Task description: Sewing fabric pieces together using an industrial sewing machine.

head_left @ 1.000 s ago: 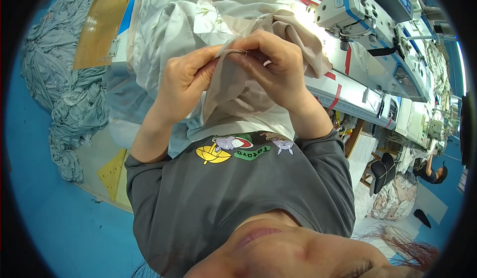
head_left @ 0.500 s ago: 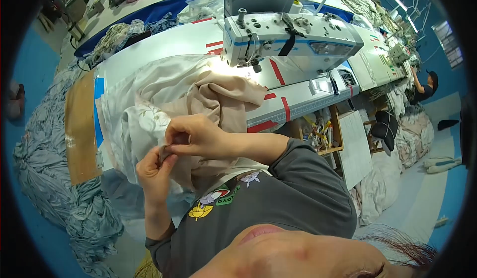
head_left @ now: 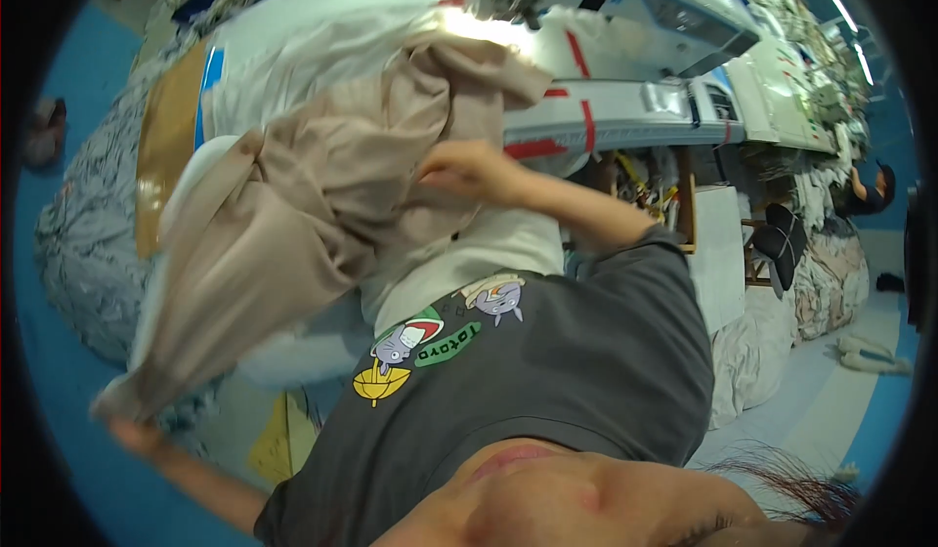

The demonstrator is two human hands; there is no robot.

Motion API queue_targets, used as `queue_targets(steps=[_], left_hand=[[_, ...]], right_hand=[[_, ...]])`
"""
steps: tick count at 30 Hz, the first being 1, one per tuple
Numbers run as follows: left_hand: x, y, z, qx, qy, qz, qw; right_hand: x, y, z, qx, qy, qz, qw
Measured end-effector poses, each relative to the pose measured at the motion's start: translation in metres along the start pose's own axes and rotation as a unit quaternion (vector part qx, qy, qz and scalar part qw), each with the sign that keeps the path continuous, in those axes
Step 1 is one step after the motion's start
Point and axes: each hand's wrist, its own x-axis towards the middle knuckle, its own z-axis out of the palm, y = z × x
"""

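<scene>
A large piece of beige-brown cloth (head_left: 264, 225) stretches from the sewing machine's lit needle area down to the lower left. At that lower-left corner, my left hand (head_left: 135, 434) grips the cloth and pulls it out long; its fingers are smeared by motion. Over the cloth's right part, my right hand (head_left: 471, 168) is closed, its fingers curled. Whatever those fingers hold, if anything, is hidden. White cloth (head_left: 283, 83) lies on the table behind the beige piece. The sewing machine (head_left: 625, 29) stands beyond, its lamp glowing over the cloth's far end.
A brown board (head_left: 164, 171) edges the table at left, beside a heap of pale grey-blue cloth (head_left: 88, 200). Right of me are an open drawer of tools (head_left: 650, 195), a white panel (head_left: 718, 254) and a dark cap (head_left: 780, 244). Another person (head_left: 873, 190) is at the far right.
My left hand has swung down and left, drawing the beige cloth out with it. My right hand has moved away from it, up and right. The view has tilted, so the machine sits higher.
</scene>
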Motion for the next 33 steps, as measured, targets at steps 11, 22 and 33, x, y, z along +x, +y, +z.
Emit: queue_targets(steps=[11, 22, 33], left_hand=[[-0.055, 0.079, -0.128, 0.221, 0.011, 0.127, 0.967], [-0.074, 0.052, -0.215, 0.321, -0.048, 0.196, 0.925], [-0.122, -0.032, -0.035, 0.163, -0.318, 0.200, 0.912]], right_hand=[[0.110, -0.124, 0.206, 0.023, -0.098, 0.099, 0.990], [-0.038, 0.007, 0.102, 0.051, -0.371, -0.112, 0.921], [-0.070, 0.007, 0.053, -0.301, -0.042, -0.290, 0.907]])
